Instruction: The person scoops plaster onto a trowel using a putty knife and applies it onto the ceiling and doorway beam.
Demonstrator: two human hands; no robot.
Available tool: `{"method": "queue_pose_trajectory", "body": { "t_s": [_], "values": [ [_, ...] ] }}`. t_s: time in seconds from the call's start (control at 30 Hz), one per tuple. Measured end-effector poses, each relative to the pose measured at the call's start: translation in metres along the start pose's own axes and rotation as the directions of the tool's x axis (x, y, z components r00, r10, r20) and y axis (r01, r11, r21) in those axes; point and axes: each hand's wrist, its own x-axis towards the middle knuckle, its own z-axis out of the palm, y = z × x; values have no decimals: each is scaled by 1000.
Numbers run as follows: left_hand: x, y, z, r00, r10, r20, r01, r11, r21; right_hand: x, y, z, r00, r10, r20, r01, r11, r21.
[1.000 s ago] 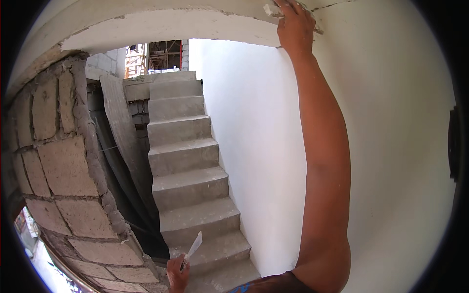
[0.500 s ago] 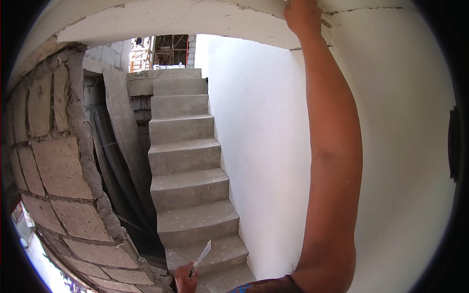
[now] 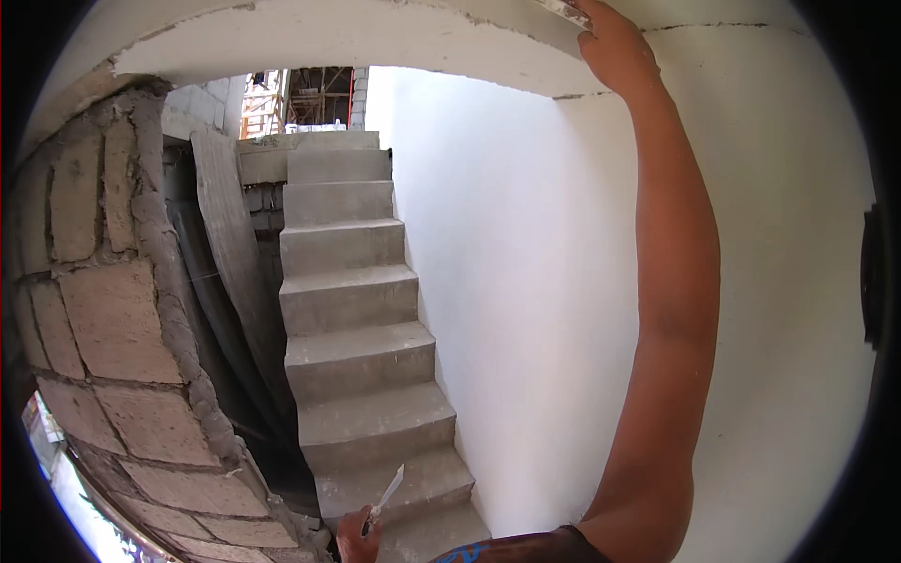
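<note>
Gripping a pale, smeared flat tool (image 3: 566,11) at one o'clock, the person's right hand (image 3: 621,52) was high up beside the plastered beam (image 3: 347,42), which crossed the view at twelve o'clock. Its fingers were pinching this tool, but the upper edge of the view cut a part of it, and whether it touched the beam, one could not tell. The right arm (image 3: 680,281) was stretched long in front of the white wall (image 3: 535,291) at three o'clock. The left hand (image 3: 357,537) was low, between six and seven o'clock, with its fingers closed around a putty knife (image 3: 389,490); the pale blade pointed to one o'clock, before the concrete stairs (image 3: 361,305). These stairs climbed toward eleven o'clock. A rough block wall (image 3: 127,324) stood near nine o'clock.
</note>
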Motion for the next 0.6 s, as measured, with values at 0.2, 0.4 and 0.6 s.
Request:
{"method": "queue_pose_trajectory", "body": {
  "t_s": [0.2, 0.4, 0.6],
  "values": [
    [-7, -36, -4, 991, -48, 125, 46, 999, 16, 33, -3, 33, 968, -79, -238, 54, 992, -111],
    [-39, 2, -16, 967, -248, -52, 245, 968, -51, 38, -17, 38, 984, 59, -167, -82, 988, -134],
    [-66, -16, -35, 944, -329, -13, 327, 942, -77, -3, -23, 8, 991, -126, -48, 124, 992, -32]
  ]
}}
